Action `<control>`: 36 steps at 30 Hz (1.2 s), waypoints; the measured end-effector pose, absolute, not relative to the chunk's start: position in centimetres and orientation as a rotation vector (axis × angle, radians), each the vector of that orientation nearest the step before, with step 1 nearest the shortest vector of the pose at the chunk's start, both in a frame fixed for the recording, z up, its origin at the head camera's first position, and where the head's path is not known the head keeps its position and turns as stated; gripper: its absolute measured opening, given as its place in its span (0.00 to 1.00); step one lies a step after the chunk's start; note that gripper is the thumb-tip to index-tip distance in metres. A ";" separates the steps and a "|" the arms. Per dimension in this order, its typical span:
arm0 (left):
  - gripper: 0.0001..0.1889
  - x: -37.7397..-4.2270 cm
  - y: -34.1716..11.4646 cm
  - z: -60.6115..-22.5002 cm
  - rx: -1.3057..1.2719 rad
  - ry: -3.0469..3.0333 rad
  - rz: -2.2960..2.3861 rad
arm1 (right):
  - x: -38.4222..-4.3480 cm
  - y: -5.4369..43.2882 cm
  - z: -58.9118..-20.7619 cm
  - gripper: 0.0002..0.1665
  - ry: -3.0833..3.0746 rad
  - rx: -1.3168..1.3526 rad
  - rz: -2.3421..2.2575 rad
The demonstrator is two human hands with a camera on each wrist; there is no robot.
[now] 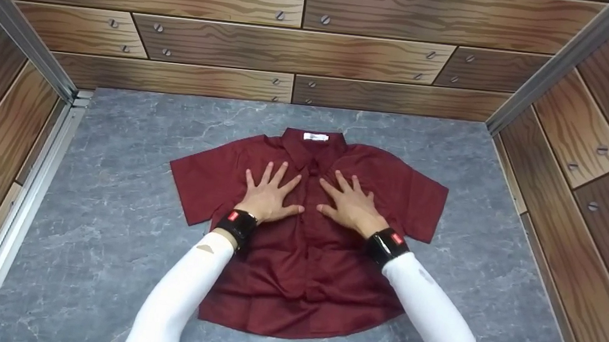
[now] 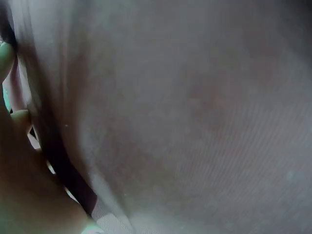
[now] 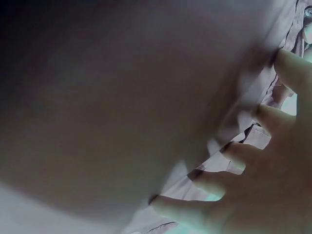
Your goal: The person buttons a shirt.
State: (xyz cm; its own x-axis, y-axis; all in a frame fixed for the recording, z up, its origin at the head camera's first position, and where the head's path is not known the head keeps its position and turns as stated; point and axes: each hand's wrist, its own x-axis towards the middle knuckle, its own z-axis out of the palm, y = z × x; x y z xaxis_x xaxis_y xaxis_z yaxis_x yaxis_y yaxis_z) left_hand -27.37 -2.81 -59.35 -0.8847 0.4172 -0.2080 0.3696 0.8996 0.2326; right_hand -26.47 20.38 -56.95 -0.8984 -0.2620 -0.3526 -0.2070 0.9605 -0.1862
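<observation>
While a dark red short-sleeved shirt [image 1: 286,247] is lying front up on the grey marbled tabletop [image 1: 114,175], its collar [image 1: 295,150] is pointing away from the person, and creases are crossing its lower half. On the chest, the left hand [image 1: 268,198] and the right hand [image 1: 357,207] are resting palms down on either side of the button placket [image 1: 311,191], fingers fanned wide and gripping nothing. The step in hand is seemingly flattening the cloth; the next move is probably calling for light, even pressure toward the creased hem [image 1: 289,331]. Black wristbands [image 1: 239,226] and white arm sleeves [image 1: 175,298] are covering the wrists and forearms, and wood-patterned walls [image 1: 216,42] are standing around. Only the head view is showing the whole shirt and its white collar label [image 1: 315,137]; the right wrist view is catching what looks like a button [image 3: 308,12], while the left wrist view is giving mostly blurred cloth.
</observation>
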 end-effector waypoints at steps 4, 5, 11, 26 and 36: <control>0.42 -26.9 -2.5 -59.3 0.557 2.836 0.322 | -26.2 20.5 -56.9 0.40 2.725 -0.353 -0.210; 0.41 -26.9 -2.2 -59.3 0.540 2.864 0.355 | -26.2 20.5 -56.9 0.40 2.725 -0.353 -0.211; 0.27 -27.1 -0.3 -59.1 0.476 3.115 0.611 | -26.3 19.9 -56.5 0.41 2.745 -0.326 -0.203; 0.08 -27.4 -0.2 -58.4 0.167 2.832 1.140 | -27.2 16.9 -56.4 0.14 2.892 -0.295 -0.859; 0.12 -27.2 -0.7 -58.9 0.235 2.816 1.332 | -27.5 16.0 -56.8 0.08 2.494 -0.045 -1.509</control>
State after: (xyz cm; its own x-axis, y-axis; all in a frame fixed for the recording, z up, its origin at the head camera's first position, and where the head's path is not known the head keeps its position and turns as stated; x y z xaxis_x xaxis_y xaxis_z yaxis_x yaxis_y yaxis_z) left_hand -27.17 -0.71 -58.87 -0.9885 0.1432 0.0487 0.1285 0.6253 0.7697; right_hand -27.55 15.99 -56.77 -0.9740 -0.1422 -0.1762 0.0900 0.4707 -0.8777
